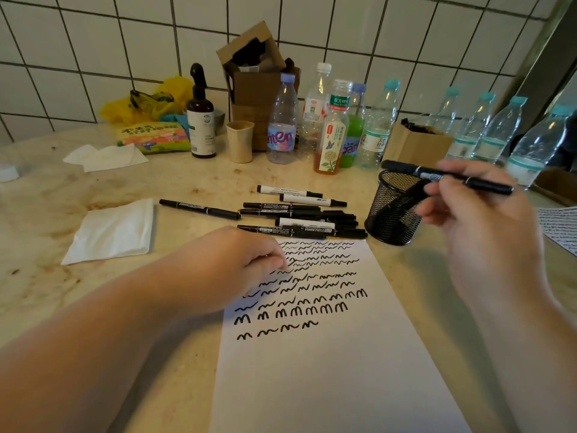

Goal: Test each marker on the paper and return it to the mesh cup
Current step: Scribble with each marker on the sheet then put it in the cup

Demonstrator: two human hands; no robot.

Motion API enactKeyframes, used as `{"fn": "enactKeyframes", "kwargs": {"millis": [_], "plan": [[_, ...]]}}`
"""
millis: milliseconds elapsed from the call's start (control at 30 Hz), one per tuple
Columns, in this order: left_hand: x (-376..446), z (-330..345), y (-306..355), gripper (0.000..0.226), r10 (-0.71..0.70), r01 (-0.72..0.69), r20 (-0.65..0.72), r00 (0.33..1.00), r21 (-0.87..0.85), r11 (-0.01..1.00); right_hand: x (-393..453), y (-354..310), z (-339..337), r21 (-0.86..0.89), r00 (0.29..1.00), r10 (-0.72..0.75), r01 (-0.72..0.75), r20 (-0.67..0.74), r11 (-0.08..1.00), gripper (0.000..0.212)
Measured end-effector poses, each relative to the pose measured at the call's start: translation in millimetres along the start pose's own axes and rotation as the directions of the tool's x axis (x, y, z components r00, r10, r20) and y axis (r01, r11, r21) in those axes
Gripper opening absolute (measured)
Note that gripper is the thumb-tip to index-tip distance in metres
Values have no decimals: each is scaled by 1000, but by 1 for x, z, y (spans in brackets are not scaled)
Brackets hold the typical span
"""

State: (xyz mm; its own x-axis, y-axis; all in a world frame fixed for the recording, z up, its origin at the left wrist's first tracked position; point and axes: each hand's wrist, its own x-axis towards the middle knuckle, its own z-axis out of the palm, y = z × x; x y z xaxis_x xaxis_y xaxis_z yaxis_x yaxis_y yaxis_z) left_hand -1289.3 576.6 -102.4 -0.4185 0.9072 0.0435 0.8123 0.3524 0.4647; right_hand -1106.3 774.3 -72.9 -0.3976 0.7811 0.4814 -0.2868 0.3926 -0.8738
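A white sheet of paper (pixel 327 370) lies in front of me, its upper half covered with rows of black squiggles. My left hand (pixel 246 260) rests curled on the paper's top left corner, fingers closed, holding nothing that I can see. My right hand (pixel 474 207) grips a black marker (pixel 406 168) held level, its end over the rim of the black mesh cup (pixel 394 210). The cup stands right of the paper's top edge with at least one marker in it. Several black and white markers (pixel 299 214) lie in a pile behind the paper; one marker (pixel 199 209) lies apart to the left.
Plastic bottles (pixel 337 126), a brown pump bottle (pixel 201 120), a paper cup (pixel 239 142) and cardboard boxes (pixel 256 82) line the tiled wall. Folded tissues (pixel 112 232) lie left of the paper. Another written sheet (pixel 559 226) shows at the right edge.
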Motion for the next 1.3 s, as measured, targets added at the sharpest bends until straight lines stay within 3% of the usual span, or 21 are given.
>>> {"fn": "enactKeyframes", "kwargs": {"millis": [133,233,367,467,600,667,733,833,1000,1167,1300], "plan": [[0,1,-3,20,6,-6,-9,1000,16,1000,25,8,-2,-226,993,-2,-25,-121,974,16],[0,1,-4,20,9,-9,-7,1000,15,1000,37,17,-1,-339,992,44,-80,-114,937,15],[0,1,-4,21,16,-16,3,1000,18,1000,45,17,3,-396,990,102,-132,-96,909,17],[-1,1,-3,22,23,-24,20,1000,24,999,49,15,7,-399,985,132,-164,-107,902,34],[0,0,-2,22,22,-24,37,999,49,998,39,3,14,-476,995,9,-56,-101,878,45],[1,1,-1,22,14,-17,35,999,70,997,28,3,22,-551,999,-38,12,-36,834,34],[2,2,-1,21,11,-15,44,999,92,996,22,12,33,-645,992,25,59,120,762,19],[2,2,-1,20,8,-15,67,998,101,995,19,33,45,-772,914,217,143,343,619,13],[2,-1,1,24,28,-36,56,998,149,988,16,48,63,-765,814,229,349,533,541,9],[4,0,1,23,27,-39,70,997,169,985,13,48,89,-773,744,304,424,595,472,19],[2,-1,0,23,23,-34,68,997,167,985,12,46,98,-815,742,366,417,561,403,18]]}}
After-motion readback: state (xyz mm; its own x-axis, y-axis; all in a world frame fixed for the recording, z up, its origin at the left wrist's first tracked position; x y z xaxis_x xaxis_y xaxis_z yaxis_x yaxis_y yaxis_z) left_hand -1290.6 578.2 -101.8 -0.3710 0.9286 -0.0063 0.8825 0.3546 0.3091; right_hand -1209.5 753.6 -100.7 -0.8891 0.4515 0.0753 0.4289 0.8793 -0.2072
